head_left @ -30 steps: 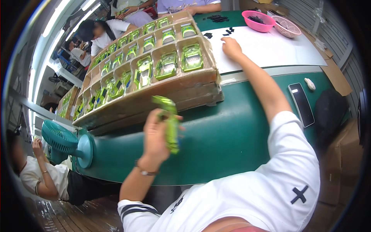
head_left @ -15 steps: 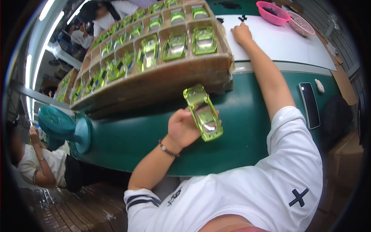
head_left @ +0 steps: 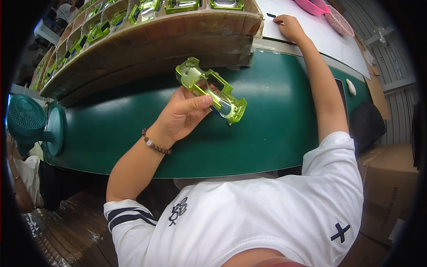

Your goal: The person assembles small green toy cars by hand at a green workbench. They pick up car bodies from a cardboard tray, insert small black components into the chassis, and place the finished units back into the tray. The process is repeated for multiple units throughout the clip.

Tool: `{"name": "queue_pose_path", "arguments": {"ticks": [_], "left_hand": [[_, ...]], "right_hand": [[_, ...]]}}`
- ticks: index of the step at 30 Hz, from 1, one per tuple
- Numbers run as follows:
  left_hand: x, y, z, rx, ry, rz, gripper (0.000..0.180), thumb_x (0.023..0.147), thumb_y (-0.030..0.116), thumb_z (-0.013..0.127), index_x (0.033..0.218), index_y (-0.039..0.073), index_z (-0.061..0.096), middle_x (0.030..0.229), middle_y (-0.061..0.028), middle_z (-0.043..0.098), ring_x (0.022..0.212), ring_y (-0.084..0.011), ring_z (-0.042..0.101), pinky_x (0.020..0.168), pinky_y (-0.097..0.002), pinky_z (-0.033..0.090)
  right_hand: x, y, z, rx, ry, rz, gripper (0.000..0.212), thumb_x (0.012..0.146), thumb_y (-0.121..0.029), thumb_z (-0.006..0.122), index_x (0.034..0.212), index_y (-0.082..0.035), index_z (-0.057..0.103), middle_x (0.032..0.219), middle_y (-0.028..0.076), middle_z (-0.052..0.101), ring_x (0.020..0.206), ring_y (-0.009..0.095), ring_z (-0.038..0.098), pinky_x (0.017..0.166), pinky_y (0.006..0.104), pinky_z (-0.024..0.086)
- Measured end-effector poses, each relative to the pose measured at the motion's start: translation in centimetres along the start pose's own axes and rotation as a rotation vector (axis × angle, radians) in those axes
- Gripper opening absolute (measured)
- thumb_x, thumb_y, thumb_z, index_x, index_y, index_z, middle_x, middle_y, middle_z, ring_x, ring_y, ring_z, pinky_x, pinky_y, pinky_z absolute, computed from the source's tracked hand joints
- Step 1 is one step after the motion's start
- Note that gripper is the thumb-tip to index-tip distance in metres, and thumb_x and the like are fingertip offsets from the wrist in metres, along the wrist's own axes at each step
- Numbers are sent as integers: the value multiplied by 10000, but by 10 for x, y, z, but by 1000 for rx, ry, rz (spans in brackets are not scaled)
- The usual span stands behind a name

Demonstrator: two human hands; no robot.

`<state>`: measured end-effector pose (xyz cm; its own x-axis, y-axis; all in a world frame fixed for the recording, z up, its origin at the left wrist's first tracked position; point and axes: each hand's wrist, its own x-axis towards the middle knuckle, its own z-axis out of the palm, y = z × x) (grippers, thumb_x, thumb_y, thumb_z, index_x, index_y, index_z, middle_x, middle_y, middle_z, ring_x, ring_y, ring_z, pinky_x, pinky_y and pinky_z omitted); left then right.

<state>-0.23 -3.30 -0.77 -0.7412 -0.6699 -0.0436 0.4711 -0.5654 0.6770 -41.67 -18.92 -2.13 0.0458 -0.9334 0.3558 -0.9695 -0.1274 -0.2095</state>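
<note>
My left hand [head_left: 184,111] grips a clear-green plastic toy car body shell [head_left: 224,104], tilted above the green table [head_left: 267,138]. The thumb lies across the shell's side, and a bit of dark blue shows under its lower end. Far to the right, my right hand [head_left: 291,29] rests on a white sheet [head_left: 327,46] with its fingers curled together. Right at those fingertips is a small black part [head_left: 270,15]; whether the fingers pinch anything is hidden.
A large cardboard box [head_left: 155,42] with dividers holds several green car shells at the back left. Beyond the sheet stand a pink basin [head_left: 313,6] and a pink woven basket [head_left: 339,22]. A teal fan [head_left: 27,113] is at left; a dark phone [head_left: 341,91] lies behind my right arm.
My view has tilted and shifted. My left hand has turned the shell, so its open side windows now show. My right hand's fingers have curled in beside the black part.
</note>
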Motion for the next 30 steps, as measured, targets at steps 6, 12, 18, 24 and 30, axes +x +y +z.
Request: {"name": "queue_pose_path", "arguments": {"ticks": [6, 12, 18, 24, 30], "left_hand": [[1, 4, 6, 133, 14, 35, 391, 778, -30, 663, 1137, 40, 523, 1102, -69, 575, 1055, -187, 551, 974, -351, 399], [-2, 3, -2, 348, 2, 87, 596, 735, -62, 682, 1281, 33, 461, 1182, -85, 558, 1108, -191, 533, 952, -319, 425], [-3, 0, 7, 368, 14, 170, 679, 665, -57, 773, 1250, 63, 451, 1124, -44, 529, 1036, -161, 534, 878, -302, 483], [-4, -5, 3, 730, 31, 394, 702, 671, -17, 791, 1269, 64, 434, 1212, -81, 526, 1110, -172, 535, 910, -304, 487], [-7, -4, 0, 1282, -109, 940, 649, 650, -8, 801, 1206, 48, 472, 1201, -159, 532, 1103, -241, 553, 927, -330, 470]], "right_hand": [[19, -4, 29, -139, 358, 83, 402, 827, -337, 582, 1075, -30, 661, 947, 184, 676, 864, 340, 638, 792, 413, 488], [45, -14, 21, -380, -33, 25, 274, 847, -250, 575, 864, 16, 642, 913, 254, 647, 860, 389, 636, 765, 470, 502], [25, -31, -12, -448, -143, -13, 194, 789, -123, 550, 907, 8, 631, 924, 237, 641, 871, 394, 626, 768, 465, 500], [-35, -19, -97, 731, 162, 231, 230, 819, -194, 640, 966, -17, 638, 873, 45, 645, 873, 142, 608, 729, 294, 497], [-173, -200, -111, 1324, -199, 9, 276, 774, -37, 692, 1030, -17, 591, 814, 54, 634, 634, 107, 624, 537, 197, 489]]}}
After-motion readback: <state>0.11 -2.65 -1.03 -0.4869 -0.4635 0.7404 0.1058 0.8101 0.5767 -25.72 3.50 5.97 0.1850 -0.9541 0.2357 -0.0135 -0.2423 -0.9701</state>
